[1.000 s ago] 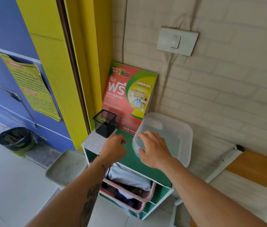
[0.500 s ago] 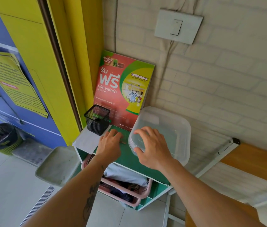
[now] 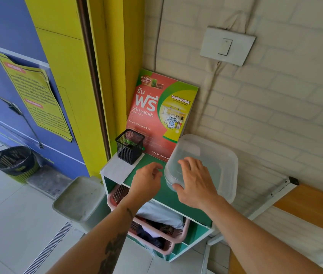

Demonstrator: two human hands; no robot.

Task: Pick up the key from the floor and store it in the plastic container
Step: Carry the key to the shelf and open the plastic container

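**Hands at the container, lid still to open**

Near the lower centre of the frame, the right hand (image 3: 195, 183) lay spread over the near corner of the plastic container (image 3: 206, 165), fingers on its lid and thumb at the rim. The left hand (image 3: 146, 180) hovered just left of it above the green tabletop (image 3: 166, 194), fingers loosely curled; whether its grip pinched the key could not be told (no key showed anywhere). The storing step seemed in hand. The next move probably called for prising the lid up while steadying the container, then dropping the key inside.

Head view, steep downward, close above shelf (image 3: 156, 194).
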